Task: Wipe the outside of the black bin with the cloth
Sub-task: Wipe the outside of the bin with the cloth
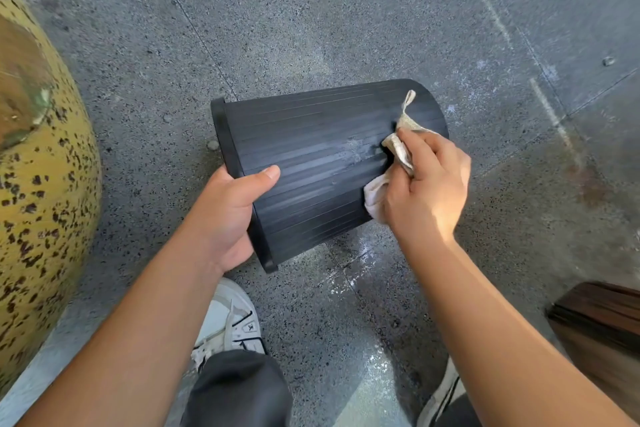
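The black bin [311,156] is a ribbed plastic bin held on its side above the floor, rim to the left and base to the right. My left hand [225,215] grips the rim, thumb lying on the outer wall. My right hand [427,184] presses a bunched off-white cloth [398,146] against the wall near the base. A loop of the cloth sticks up beyond my fingers. A pale dusty smear [353,149] shows on the wall just left of the cloth.
Below lies a speckled grey stone floor [311,28]. A large yellow, dark-spotted rounded object [45,184] stands at the left. A dark brown wooden piece [602,319] sits at the lower right. My white shoe [228,322] and dark trouser leg are under the bin.
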